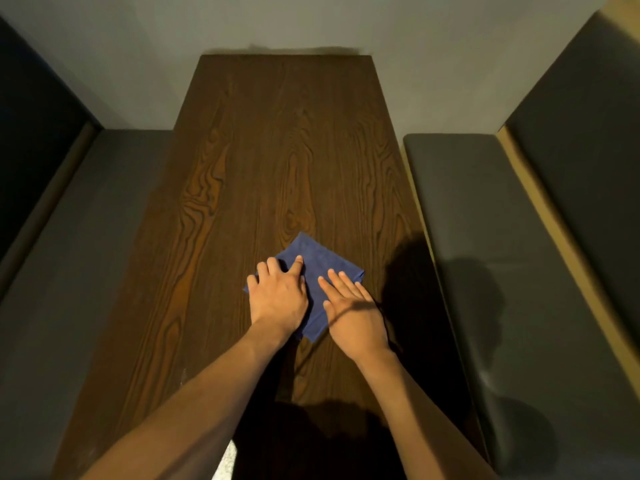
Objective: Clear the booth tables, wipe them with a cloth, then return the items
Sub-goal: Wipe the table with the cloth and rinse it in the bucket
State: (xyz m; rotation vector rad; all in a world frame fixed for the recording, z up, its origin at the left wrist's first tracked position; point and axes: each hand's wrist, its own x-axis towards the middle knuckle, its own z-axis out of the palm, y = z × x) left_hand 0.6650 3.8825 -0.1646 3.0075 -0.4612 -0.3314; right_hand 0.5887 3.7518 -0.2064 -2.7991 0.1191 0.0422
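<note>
A pale wall (104, 46) closes the far end of a booth, where a long dark wood-grain worktop (277, 150) runs from the wall toward the camera. Grey padded bench seats flank it: the left seat (86, 220) beside a dark backrest (31, 133), the right seat (485, 237) beside a grey backrest (581, 140) edged in tan trim. Shadows of the person's arms and head fall across the near right part of the worktop and onto the right seat. A folded blue cloth (317, 268) lies flat on the worktop, near its middle line and toward the near half, turned so one corner points at the wall. The left hand (278, 296) rests on the cloth's left part, its index finger stretched forward and the other fingers bent at the knuckles, gripping nothing. The right hand (353, 306) presses flat on the cloth's right part, fingers straight and close together. Both bare forearms reach in from the bottom edge.
</note>
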